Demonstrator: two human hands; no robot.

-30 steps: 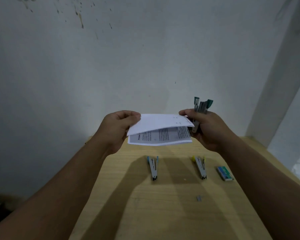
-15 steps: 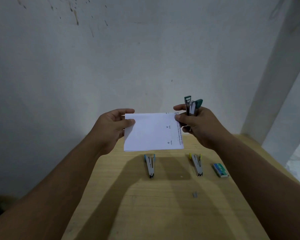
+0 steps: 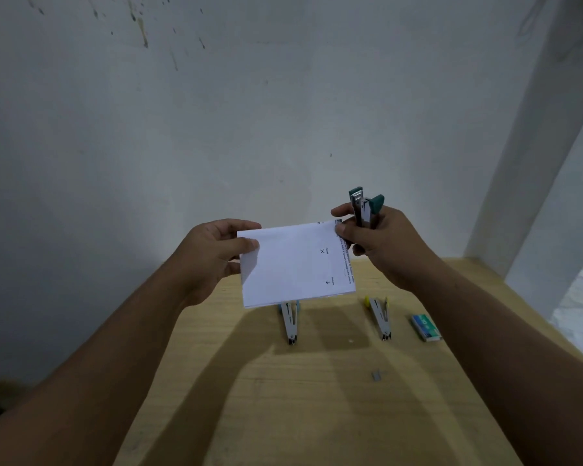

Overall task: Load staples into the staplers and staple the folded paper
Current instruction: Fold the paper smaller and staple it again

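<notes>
A folded white paper (image 3: 293,264) hangs in the air above the wooden table (image 3: 317,398), its face turned toward me. My left hand (image 3: 216,253) pinches the paper's left edge. My right hand (image 3: 374,240) grips a green-tipped stapler (image 3: 364,210) upright and also pinches the paper's top right corner with thumb and fingers. On the table lie a blue-tipped stapler (image 3: 290,322), partly hidden behind the paper, and a yellow-tipped stapler (image 3: 379,317). A green staple box (image 3: 425,327) lies to the right of them, and a small strip of staples (image 3: 375,375) lies nearer to me.
The table stands against a stained white wall. A white pillar (image 3: 532,163) rises at the back right corner, with a drop past the table's right edge.
The paper, earlier held flat with its fold gaping, has closed and tilted up to face me. Both hands have shifted slightly left and down with it.
</notes>
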